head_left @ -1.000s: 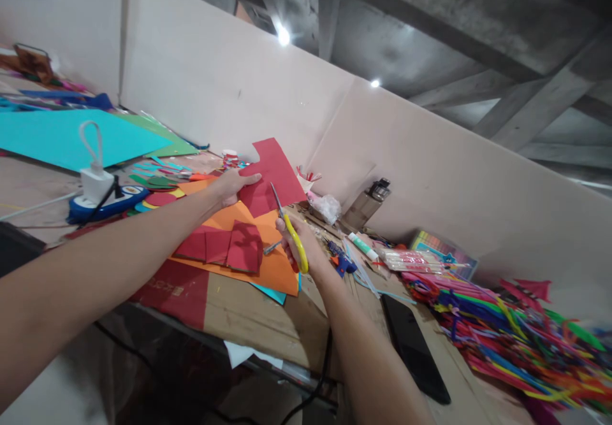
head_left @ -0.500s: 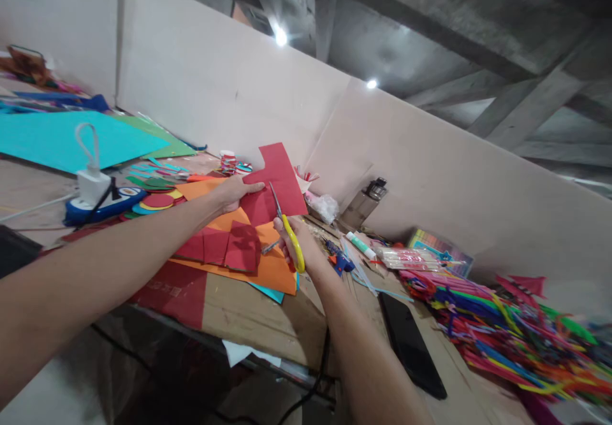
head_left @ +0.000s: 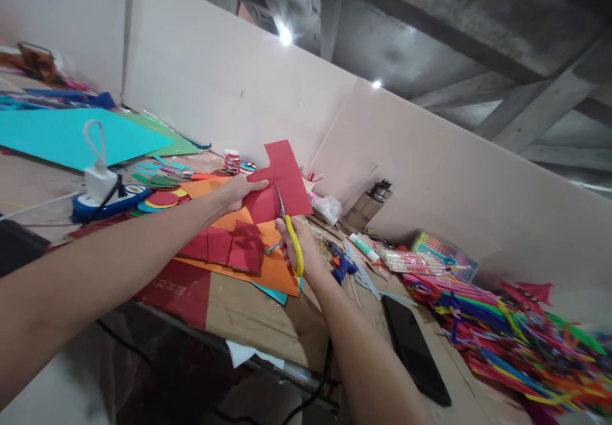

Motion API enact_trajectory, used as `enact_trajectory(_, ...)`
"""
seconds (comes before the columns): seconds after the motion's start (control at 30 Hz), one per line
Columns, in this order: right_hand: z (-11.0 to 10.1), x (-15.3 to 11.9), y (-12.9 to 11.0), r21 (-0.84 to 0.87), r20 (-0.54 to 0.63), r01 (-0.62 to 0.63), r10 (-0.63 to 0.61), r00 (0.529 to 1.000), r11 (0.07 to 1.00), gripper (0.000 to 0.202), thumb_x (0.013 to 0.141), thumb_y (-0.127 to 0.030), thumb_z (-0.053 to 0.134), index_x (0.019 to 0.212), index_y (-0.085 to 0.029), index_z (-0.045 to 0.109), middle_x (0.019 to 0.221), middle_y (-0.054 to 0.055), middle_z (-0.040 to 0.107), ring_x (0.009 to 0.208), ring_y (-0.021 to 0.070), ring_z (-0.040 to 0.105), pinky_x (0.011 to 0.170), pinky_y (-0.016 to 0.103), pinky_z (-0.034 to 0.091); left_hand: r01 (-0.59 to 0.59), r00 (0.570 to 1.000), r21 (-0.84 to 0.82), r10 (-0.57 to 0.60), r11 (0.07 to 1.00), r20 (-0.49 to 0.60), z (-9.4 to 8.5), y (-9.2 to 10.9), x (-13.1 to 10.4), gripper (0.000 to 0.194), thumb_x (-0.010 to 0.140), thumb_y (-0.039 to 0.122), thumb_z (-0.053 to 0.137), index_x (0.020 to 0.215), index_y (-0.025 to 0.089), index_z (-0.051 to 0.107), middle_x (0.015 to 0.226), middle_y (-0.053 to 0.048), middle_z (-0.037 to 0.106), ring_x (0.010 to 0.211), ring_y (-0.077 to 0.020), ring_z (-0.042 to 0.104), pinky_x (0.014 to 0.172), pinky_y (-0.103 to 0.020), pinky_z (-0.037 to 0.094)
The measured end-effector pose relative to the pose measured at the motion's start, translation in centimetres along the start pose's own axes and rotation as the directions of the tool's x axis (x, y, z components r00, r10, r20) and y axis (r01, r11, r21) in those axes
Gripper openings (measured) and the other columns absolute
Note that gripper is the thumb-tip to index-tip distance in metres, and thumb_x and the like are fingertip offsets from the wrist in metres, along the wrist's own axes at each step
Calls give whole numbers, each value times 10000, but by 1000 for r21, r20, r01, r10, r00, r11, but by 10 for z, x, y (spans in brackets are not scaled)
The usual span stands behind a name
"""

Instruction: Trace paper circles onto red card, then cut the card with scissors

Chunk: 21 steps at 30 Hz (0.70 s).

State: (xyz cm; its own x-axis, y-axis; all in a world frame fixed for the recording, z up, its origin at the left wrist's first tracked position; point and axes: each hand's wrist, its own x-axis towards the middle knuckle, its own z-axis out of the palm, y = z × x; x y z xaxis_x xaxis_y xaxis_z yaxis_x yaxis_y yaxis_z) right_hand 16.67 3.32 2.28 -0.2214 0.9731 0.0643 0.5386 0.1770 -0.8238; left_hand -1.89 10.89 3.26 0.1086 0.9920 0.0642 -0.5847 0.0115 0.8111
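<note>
My left hand [head_left: 240, 190] pinches the left edge of a sheet of red paper [head_left: 291, 180], which has a notch out of its upper left corner and is held up off the table. In my right hand [head_left: 297, 241] is a pair of scissors with yellow handles [head_left: 294, 243]. Their blades lie at the sheet's lower middle, pointing up and away from me. Beneath both hands are orange sheets [head_left: 282, 272] with several red paper squares [head_left: 246, 246] on top. The lower blade is hidden by the red paper.
Left stand a blue power strip [head_left: 112, 202], paper circles [head_left: 162, 200] and a turquoise sheet [head_left: 81, 135]. On the right lie a glue gun [head_left: 342, 266], a glue stick [head_left: 363, 246], a black phone [head_left: 415, 348] and many pipe cleaners [head_left: 521, 342]. A bottle [head_left: 368, 207] leans near the wall.
The whole view has shifted slightly to the right. My hands, the red paper and the scissors keep nearly the same places relative to one another.
</note>
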Motion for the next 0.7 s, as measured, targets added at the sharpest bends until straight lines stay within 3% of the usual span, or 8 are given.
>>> enact_trajectory(0.2, 2, -4, -5, 12, -3, -43, 43, 999, 999, 497, 855, -647, 528, 1016, -182, 598, 532, -67, 493, 339, 72, 428, 313, 168, 354, -13, 1000, 1, 13, 1000, -28, -3, -1, 6, 26, 813, 109, 690, 829, 92, 702, 727, -83, 757, 597, -170, 703, 623, -295, 608)
enact_trajectory(0.3, 1, -3, -3, 22, 4, -46, 46, 999, 999, 488, 848, -647, 543, 1008, -187, 586, 521, -71, 480, 347, 76, 433, 318, 168, 365, -60, 998, 17, 61, 998, -35, -5, -2, 10, 45, 821, 76, 664, 789, 101, 684, 683, -53, 741, 572, -142, 687, 610, -258, 594)
enact_trajectory(0.7, -2, 0, 9, 70, 49, 55, -59, 997, 996, 484, 862, -699, 465, 878, -216, 483, 560, -72, 492, 359, 71, 448, 319, 161, 366, -20, 1000, 105, 17, 994, 23, -8, -4, 16, 49, 771, 55, 717, 774, 90, 683, 645, -47, 719, 541, -146, 673, 576, -264, 587)
